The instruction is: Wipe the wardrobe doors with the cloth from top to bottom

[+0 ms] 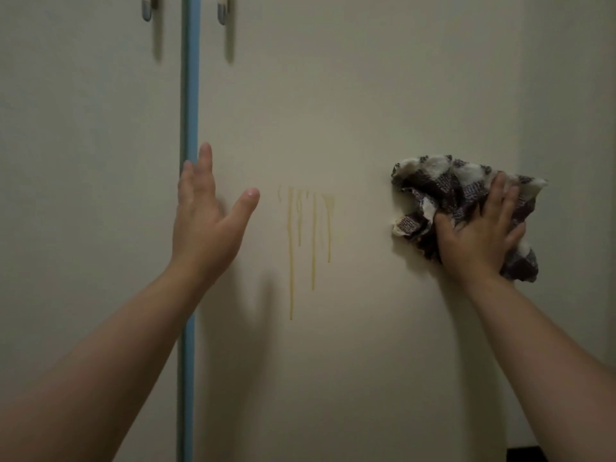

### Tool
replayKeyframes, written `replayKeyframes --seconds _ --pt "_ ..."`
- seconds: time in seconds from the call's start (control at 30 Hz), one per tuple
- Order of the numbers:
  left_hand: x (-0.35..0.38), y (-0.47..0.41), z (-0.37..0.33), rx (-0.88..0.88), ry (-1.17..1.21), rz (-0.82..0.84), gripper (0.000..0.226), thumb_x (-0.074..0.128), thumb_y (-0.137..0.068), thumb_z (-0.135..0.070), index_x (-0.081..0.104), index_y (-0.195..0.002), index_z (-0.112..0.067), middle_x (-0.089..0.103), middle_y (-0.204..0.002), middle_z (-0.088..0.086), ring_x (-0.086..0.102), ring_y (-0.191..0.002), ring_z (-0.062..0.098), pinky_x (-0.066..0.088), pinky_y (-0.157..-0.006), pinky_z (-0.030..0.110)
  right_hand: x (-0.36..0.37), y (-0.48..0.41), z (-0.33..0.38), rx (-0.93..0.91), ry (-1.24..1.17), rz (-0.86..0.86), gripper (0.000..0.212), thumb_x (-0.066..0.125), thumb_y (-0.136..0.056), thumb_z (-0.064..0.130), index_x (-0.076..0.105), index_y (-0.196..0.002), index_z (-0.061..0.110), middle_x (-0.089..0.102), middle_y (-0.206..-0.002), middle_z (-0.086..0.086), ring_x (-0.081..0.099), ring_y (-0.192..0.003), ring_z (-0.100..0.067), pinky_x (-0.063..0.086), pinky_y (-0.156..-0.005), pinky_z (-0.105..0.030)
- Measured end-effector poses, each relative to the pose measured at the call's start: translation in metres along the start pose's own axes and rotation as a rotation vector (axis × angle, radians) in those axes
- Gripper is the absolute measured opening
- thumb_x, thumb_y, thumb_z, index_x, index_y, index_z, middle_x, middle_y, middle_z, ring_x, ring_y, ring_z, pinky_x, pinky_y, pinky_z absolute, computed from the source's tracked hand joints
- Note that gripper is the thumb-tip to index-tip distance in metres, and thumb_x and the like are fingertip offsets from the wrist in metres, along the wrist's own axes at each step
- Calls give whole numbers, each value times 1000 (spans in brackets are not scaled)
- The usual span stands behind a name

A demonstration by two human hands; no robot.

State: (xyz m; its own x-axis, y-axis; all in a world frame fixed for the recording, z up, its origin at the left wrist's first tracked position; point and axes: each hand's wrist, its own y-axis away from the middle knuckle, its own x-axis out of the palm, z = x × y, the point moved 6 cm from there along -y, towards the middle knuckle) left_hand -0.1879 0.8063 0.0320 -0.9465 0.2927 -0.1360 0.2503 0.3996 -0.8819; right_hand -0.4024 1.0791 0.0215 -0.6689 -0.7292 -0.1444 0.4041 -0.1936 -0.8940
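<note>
Two cream wardrobe doors fill the view, the right door and the left door, split by a blue vertical strip. Yellowish drip streaks run down the right door's middle. My right hand presses a crumpled brown-and-white checked cloth flat against the right door, to the right of the streaks. My left hand is open with fingers spread, held near the right door's left edge, beside the blue strip and left of the streaks.
Two grey door handles hang at the top, one on each side of the strip. The wardrobe's right edge meets a pale wall. A dark patch of floor shows at the bottom right.
</note>
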Motion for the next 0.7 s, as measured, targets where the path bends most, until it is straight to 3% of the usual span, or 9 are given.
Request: replayKeyframes --seconds 0.13,0.23,0.37,0.47,0.57,0.7 --pt "2 4 7 -12 32 20 63 40 -93 -49 12 -147 -33 4 -157 0 1 -142 9 6 -107 26 8 21 33 -35 -15 11 84 44 -72 48 32 -142 3 6 -157 -10 -1 -144 -32 -1 -108 -66" --pt "-2 7 11 -30 47 16 54 36 -97 -42 17 -146 -33 7 -157 -1 4 -142 8 5 -103 21 28 39 80 -197 78 63 85 31 -67 60 41 -140 19 4 -157 -11 -2 -144 -34 -2 -105 -66" --pt "-10 18 11 -28 74 -4 51 35 -97 -43 21 -145 -32 10 -156 -2 6 -141 6 5 -102 18 47 59 147 -370 97 136 86 19 -67 68 10 -147 36 -7 -158 -8 -12 -143 -33 -14 -104 -62" --pt "-18 24 8 30 -40 -7 64 36 -86 -54 24 -145 -31 8 -156 1 7 -142 11 7 -106 22 56 74 191 -488 114 148 83 15 -70 68 7 -147 39 -5 -157 -10 -10 -143 -36 -16 -102 -62" --pt "-15 30 2 157 -273 27 76 24 -77 -65 22 -145 -31 4 -157 4 3 -143 21 4 -113 40 62 90 224 -614 140 170 72 17 -81 63 8 -148 37 -6 -157 -11 -11 -142 -38 -14 -100 -67" --pt "-9 33 11 92 -416 59 82 9 -72 -70 11 -146 -35 -8 -157 4 -7 -143 24 -8 -112 46 70 110 247 -789 189 261 72 29 -91 56 -9 -147 32 -22 -155 -6 -24 -139 -35 -19 -98 -67"
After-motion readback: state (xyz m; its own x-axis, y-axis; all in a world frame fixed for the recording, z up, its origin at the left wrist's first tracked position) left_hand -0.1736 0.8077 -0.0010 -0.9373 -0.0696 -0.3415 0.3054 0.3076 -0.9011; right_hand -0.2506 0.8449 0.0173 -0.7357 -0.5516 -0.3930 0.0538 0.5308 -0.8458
